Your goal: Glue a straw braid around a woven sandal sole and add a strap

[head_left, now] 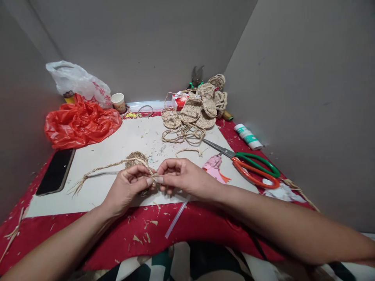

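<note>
Above the white board [117, 144], my left hand [130, 185] pinches a braided straw cord [109, 166] near its coiled part. My right hand [178, 177] meets it fingertip to fingertip, thumb and forefinger closed on the same straw. Behind my left fingers shows a round woven coil [136, 159]. From it the braid runs left and ends in a frayed tuft. A clear stick [176, 220] lies below my right hand. What my lower fingers hold, if anything, is hidden.
A pile of woven straw pieces [202, 105] lies at the back. Scissors [243, 160] with green and orange handles rest at the right, near a pink glue gun [213, 167]. At the left are a phone [55, 171], red bag [82, 123] and paper cup [118, 103].
</note>
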### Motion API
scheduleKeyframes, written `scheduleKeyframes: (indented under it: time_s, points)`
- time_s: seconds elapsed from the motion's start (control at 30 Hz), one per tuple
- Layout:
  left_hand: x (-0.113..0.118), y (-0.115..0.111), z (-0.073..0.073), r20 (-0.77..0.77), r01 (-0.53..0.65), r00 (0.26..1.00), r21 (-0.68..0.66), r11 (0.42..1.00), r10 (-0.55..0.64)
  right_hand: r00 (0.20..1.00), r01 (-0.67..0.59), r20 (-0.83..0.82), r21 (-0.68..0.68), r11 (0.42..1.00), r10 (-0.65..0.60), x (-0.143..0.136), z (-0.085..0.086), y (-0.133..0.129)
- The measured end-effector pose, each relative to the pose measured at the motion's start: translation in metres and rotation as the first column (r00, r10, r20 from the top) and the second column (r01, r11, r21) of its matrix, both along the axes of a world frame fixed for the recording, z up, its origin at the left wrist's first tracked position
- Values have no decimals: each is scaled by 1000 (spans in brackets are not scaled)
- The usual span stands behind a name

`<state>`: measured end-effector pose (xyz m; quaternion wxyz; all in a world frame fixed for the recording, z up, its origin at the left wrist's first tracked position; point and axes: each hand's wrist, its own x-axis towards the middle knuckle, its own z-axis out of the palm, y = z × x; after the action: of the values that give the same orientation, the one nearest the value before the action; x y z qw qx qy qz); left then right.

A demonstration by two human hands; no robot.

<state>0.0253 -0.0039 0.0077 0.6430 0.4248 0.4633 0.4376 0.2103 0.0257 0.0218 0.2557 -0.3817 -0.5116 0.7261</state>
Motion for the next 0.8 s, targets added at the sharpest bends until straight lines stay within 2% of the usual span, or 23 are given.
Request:
scheduleKeyframes:
  time_s: [0.13,0.2,0.27,0.37,0.57,0.67,0.8]
  points:
    - [2,-2,-1,1,-25,1000,-13,1000,25,996,78,23,200,977,-85,-1,3,-6]
    - [3,-2,0,13,-23,1000,-6,1000,23,995,90,11,231,969,-95,-1,4,-7]
    - [4,-3,2,25,-15,1000,4,1000,15,998,67,6,169,983,-69,-1,4,-5]
    - [3,-4,3,12,-14,1000,11,1000,14,1000,11,-27,-3,1000,-11,2,4,0]
    - [2,-6,4,-30,-32,999,-4,999,32,985,-100,-163,-246,964,61,6,0,8]
    - [3,-7,5,-7,-19,1000,-3,1000,19,978,-139,-192,-301,943,83,8,-2,9]
    - [3,-8,7,49,17,999,-24,1000,-16,961,-208,-240,-298,931,138,10,-4,11]
